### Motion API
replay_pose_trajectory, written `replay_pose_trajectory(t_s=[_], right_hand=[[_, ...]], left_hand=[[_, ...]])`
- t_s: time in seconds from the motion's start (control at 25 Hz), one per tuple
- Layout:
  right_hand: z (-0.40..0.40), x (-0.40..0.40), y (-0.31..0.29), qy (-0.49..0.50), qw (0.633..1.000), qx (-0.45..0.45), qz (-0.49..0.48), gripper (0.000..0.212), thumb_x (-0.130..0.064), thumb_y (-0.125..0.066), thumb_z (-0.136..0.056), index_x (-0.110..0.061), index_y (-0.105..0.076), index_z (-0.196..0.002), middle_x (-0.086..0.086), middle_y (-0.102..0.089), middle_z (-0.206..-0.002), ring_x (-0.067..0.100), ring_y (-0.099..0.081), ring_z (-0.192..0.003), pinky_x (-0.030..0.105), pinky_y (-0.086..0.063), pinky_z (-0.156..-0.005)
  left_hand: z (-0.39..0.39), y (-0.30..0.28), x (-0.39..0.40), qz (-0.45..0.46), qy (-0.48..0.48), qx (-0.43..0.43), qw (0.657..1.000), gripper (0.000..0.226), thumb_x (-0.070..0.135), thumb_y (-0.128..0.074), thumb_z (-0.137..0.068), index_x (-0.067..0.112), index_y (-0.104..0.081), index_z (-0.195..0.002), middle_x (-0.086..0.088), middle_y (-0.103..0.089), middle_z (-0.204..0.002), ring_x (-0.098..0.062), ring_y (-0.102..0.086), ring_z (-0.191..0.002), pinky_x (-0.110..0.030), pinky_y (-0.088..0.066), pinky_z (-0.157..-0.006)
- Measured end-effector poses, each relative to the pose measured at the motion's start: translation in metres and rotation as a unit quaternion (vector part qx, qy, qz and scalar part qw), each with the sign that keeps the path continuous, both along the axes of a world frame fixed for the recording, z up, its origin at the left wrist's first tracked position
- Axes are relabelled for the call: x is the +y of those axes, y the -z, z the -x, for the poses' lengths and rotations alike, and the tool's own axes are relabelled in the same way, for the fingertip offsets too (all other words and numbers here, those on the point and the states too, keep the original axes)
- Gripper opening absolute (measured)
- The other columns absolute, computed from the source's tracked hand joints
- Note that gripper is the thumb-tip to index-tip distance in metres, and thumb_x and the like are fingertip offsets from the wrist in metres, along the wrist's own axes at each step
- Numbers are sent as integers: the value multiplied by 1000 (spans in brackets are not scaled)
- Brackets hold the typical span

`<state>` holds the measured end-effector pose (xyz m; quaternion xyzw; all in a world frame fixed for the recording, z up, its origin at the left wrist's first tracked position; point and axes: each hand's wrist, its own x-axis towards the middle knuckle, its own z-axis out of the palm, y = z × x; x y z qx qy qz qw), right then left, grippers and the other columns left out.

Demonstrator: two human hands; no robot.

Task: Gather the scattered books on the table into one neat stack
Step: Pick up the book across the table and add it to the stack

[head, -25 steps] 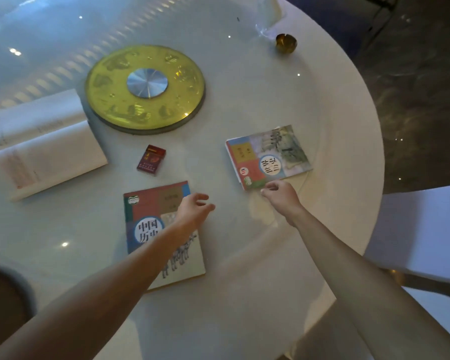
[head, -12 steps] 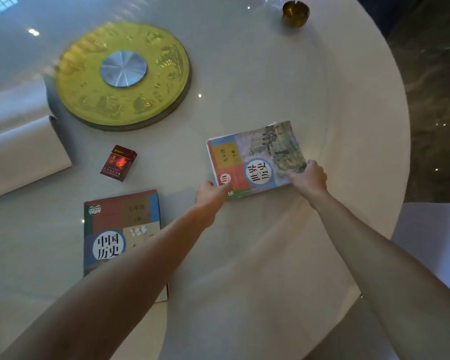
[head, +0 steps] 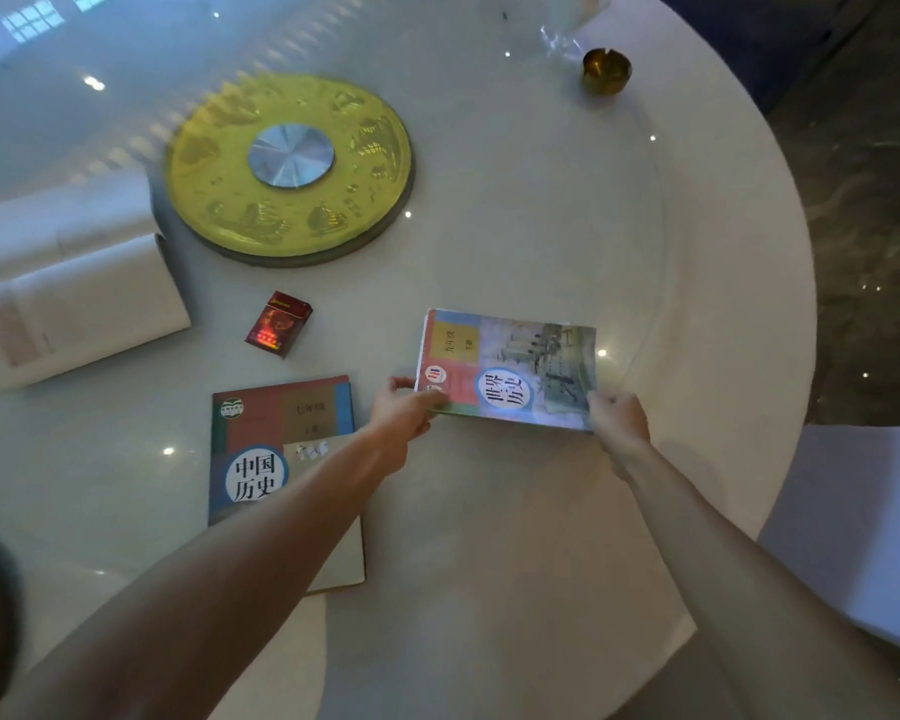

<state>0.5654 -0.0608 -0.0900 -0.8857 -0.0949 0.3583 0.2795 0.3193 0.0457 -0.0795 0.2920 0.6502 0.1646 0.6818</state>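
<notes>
Both hands grip the world-history book (head: 507, 368) by its near corners: the left hand (head: 404, 410) is closed on the corner at the spine end, thumb on the cover, and the right hand (head: 617, 418) is pinched shut on the opposite near corner. Its near edge looks to be coming up off the table (head: 541, 210), though I cannot tell how far the far edge has cleared.

To do this step well, the book wants to stay level between the two grips — a corner hold lets a soft cover sag and the pages fan. Carry it low toward the Chinese-history book (head: 281, 459), turn it so the spines match, then lower it square on top and tap the edges flush.

From the left hand, the held book runs off toward 2 o'clock; from the right hand it spreads toward 10 o'clock. The Chinese-history book lies flat at about 8 o'clock from the left hand, partly under that forearm. The open white book (head: 79, 309) sits well apart at 9 o'clock, beyond the red packet (head: 279, 324) — it will need closing before it joins the stack.
</notes>
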Motion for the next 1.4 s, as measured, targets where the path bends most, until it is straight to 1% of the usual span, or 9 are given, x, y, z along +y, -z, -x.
replay_pose_trajectory(t_s=[0.32, 0.56, 0.68, 0.84, 0.96, 1.08, 1.16, 1.24, 1.4], right_hand=[[122, -24, -27, 113, 970, 172, -128, 17, -15, -57, -99, -12, -68, -112, 3, -64, -82, 17, -59, -65, 30, -46, -53], [237, -35, -46, 92, 943, 262, -182, 11, -12, -56, -102, -12, -67, -105, -2, -54, -62, 4, -41, -37, 28, -41, -52], [275, -46, -48, 61, 950, 250, -177, 14, -21, -64, -99, -11, -71, -105, 0, -66, -68, 12, -58, -48, 33, -52, -56], [288, -48, -60, 108, 976, 81, -171, 26, -33, -78, -88, -14, -65, -78, 6, -68, -81, 23, -66, -77, 40, -59, -72], [280, -42, -65, 117, 963, 132, -206, 27, -28, -72, -94, -4, -65, -84, 9, -66, -77, 21, -68, -66, 22, -55, -49], [270, -27, -61, 41, 932, 303, -194, 50, -45, -69, -92, -3, -74, -120, 18, -78, -111, 33, -78, -97, 43, -64, -82], [259, -17, -53, 3, 905, 373, -205, 56, -51, -64, -94, -10, -70, -130, 19, -72, -129, 39, -68, -119, 59, -50, -105], [250, -9, -45, -6, 900, 375, -223, 49, -42, -62, -96, -8, -69, -130, 21, -71, -129, 42, -66, -122, 64, -47, -107], [253, -3, -30, -103, 960, 209, -154, 25, -23, -65, -99, -3, -78, -104, 18, -80, -105, 40, -74, -104, 60, -57, -96]], left_hand=[[71, -24, -7, -8, -83, -127, 988, 24, 25, -66, -95, 14, -57, -114, -16, -70, -99, -35, -68, -79, -51, -59, -85], [107, -33, -33, -31, -44, -147, 988, 45, 10, -68, -93, 19, -48, -132, -19, -72, -111, -32, -74, -79, -42, -61, -65], [143, -36, -32, -46, -41, -152, 986, 41, 3, -60, -95, 19, -53, -132, -16, -73, -111, -29, -74, -79, -39, -60, -62], [190, -56, -22, -20, 5, -242, 970, 55, -4, -59, -93, 25, -52, -140, -17, -71, -122, -37, -73, -101, -46, -61, -71], [207, -69, -22, -7, 53, -297, 953, 57, -3, -59, -94, 25, -50, -143, -19, -67, -129, -41, -67, -113, -56, -57, -89], [212, -73, -21, -6, 94, -346, 933, 57, 0, -59, -95, 27, -50, -145, -20, -63, -135, -40, -64, -113, -59, -49, -98], [214, -71, -13, -11, 97, -364, 926, 58, 0, -60, -95, 30, -50, -144, -21, -63, -136, -40, -64, -114, -63, -44, -103], [216, -69, -6, -18, 81, -318, 944, 59, -1, -61, -93, 30, -52, -143, -19, -67, -130, -41, -67, -111, -63, -47, -99], [223, -44, -8, -76, 56, -48, 994, 48, -8, -59, -88, 19, -59, -127, -12, -72, -117, -31, -71, -102, -48, -61, -82]])
